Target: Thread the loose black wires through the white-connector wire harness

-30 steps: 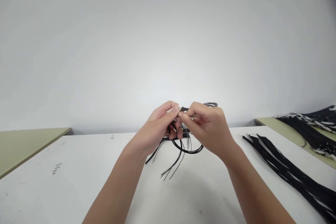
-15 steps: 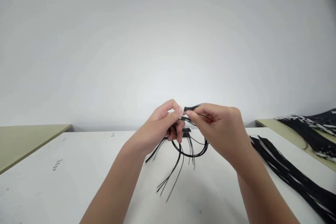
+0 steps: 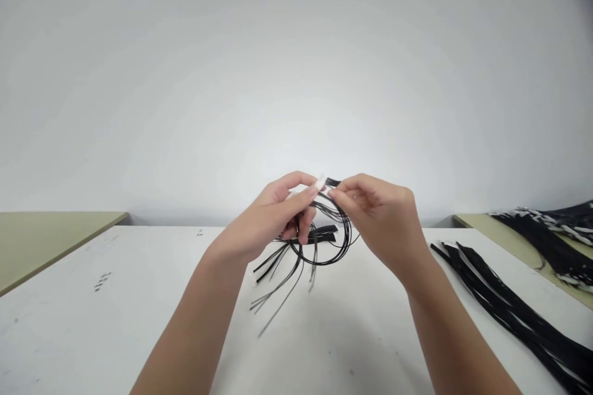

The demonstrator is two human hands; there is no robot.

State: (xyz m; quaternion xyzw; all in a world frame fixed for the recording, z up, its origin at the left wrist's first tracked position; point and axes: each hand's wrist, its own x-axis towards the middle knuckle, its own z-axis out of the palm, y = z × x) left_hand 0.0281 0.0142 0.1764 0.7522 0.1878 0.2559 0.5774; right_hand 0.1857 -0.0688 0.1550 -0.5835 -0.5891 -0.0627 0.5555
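My left hand [image 3: 273, 213] pinches a small white connector [image 3: 320, 182] between thumb and index finger, while its other fingers curl around black wires. Those thin black wires [image 3: 343, 247] make a loop below the hands, and their loose ends [image 3: 278, 296] hang down to the left. Close beside the connector, my right hand [image 3: 382, 216] has thumb and fingertips pressed together on a thin black wire, mostly hidden by the fingers. Behind the loop, short black strips [image 3: 327, 234] lie on the table, partly covered by my left hand.
The white table [image 3: 152, 321] meets a pale wall [image 3: 296, 74]. Long black cable bundles [image 3: 500, 296] lie at the right. More black bundles with white ends [image 3: 551, 247] rest on a yellow-green side surface [image 3: 467, 220]; another such surface [image 3: 50, 241] is at the left.
Both hands have shifted slightly left and up with the connector and wires. The loop and hanging wire ends have swung left. The connector now shows more above my left thumb.
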